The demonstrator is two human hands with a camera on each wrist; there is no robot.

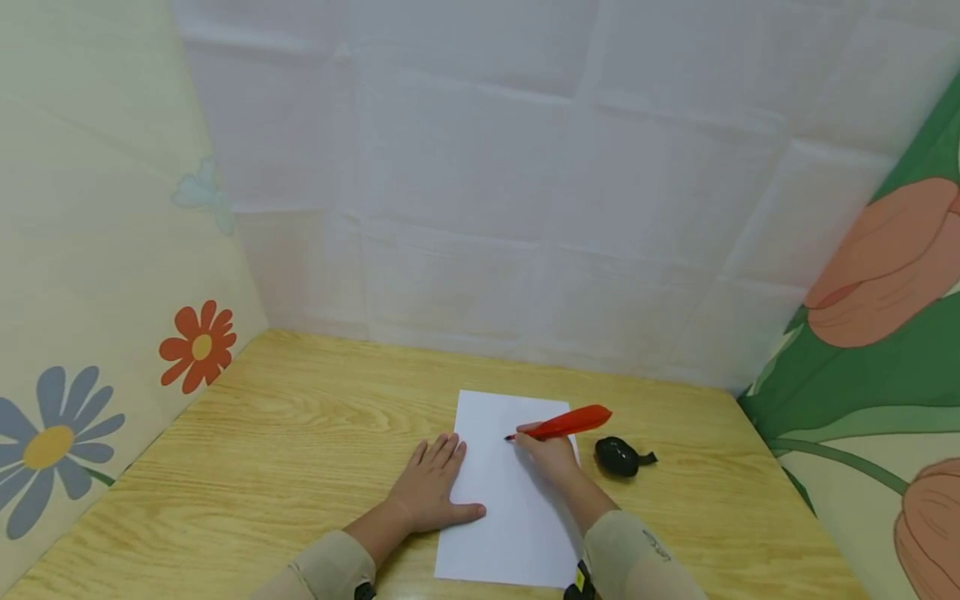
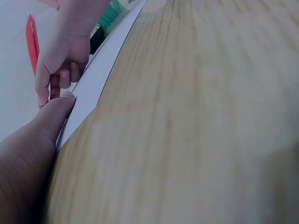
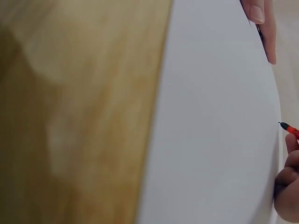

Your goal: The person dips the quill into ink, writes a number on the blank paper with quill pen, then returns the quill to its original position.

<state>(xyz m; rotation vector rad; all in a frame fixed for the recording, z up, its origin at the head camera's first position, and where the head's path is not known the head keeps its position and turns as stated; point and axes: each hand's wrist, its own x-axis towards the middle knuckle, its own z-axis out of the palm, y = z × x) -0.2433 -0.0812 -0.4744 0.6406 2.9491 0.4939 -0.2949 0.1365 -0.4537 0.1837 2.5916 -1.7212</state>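
Observation:
A blank white sheet of paper [image 1: 510,533] lies on the wooden table. My right hand [image 1: 551,457] pinches a red feather pen [image 1: 566,423] near its dark tip, which points left over the upper part of the sheet. In the right wrist view the pen's dark nib [image 3: 284,125] shows just past the curled fingers. My left hand [image 1: 429,492] lies flat with fingers spread at the sheet's left edge, its thumb resting on the paper. The left wrist view shows that thumb [image 2: 53,114] in front of the right hand [image 2: 63,60].
A glossy black rounded object [image 1: 617,457] with a short tab sits right of the paper, beside the right forearm. The wooden table [image 1: 315,417] meets a white cloth backdrop [image 1: 465,167] behind, with flower-printed cloths on both sides.

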